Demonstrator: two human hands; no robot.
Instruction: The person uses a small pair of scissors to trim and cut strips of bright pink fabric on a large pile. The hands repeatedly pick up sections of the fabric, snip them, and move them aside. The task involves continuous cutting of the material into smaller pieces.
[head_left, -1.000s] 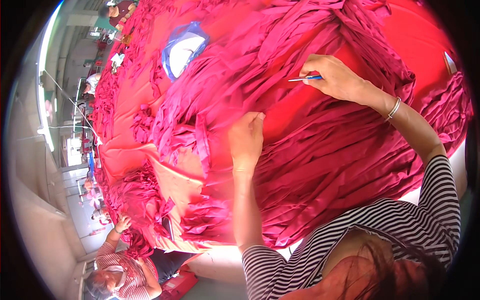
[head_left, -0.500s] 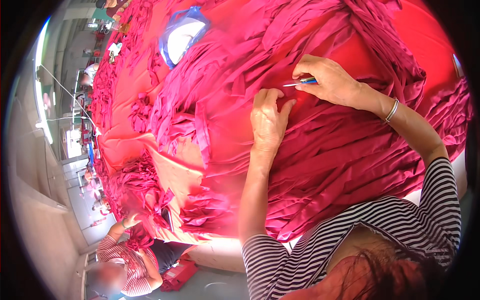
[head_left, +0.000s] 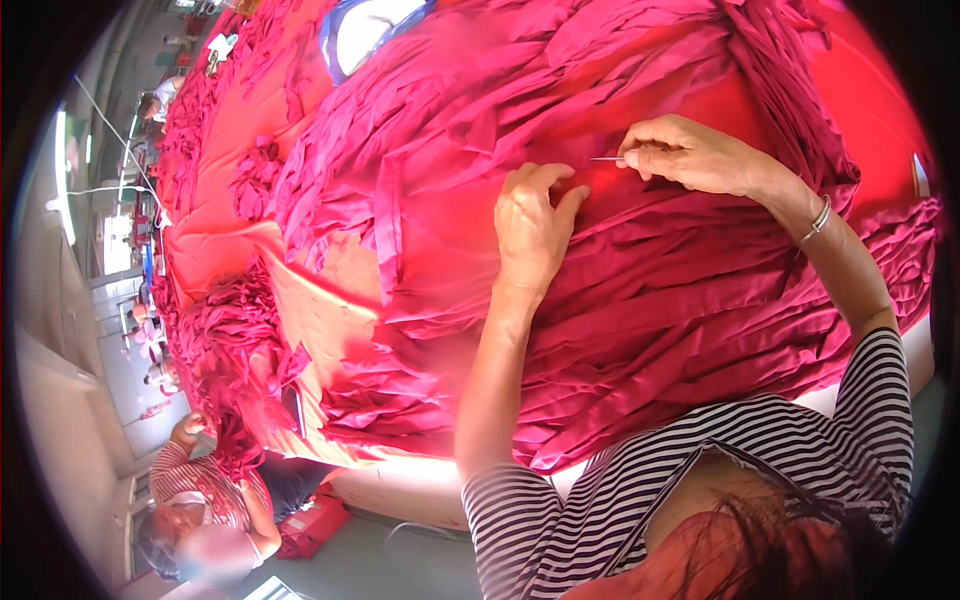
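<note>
My right hand (head_left: pixel 690 157) is closed, pinching what looks like thread snips (head_left: pixel 606 158). Only the thin metal tip shows past the fingertips, pointing left. Just left of that tip my left hand (head_left: pixel 535 222) rests over the deep-red cloth (head_left: pixel 640 262), fingers bent and thumb apart from the forefinger. Its other fingertips are partly hidden, and I see nothing held in it. Long strips of this cloth lie heaped in folds across the table, around and beneath both hands. A bangle sits on my right wrist.
A clear blue-edged plastic bag with white contents (head_left: pixel 368 35) lies at the far edge. Left, a paler red-orange sheet (head_left: pixel 325 318) shows beside a tangled pile of strips (head_left: pixel 228 320). Another person (head_left: pixel 205 500) sits at lower left, near a red bag (head_left: pixel 315 525) on the floor.
My right hand has drawn right, away from my left hand, and the snips' coloured handle is now hidden. My left hand has shifted slightly. The view has swung, moving the surroundings leftward and up.
</note>
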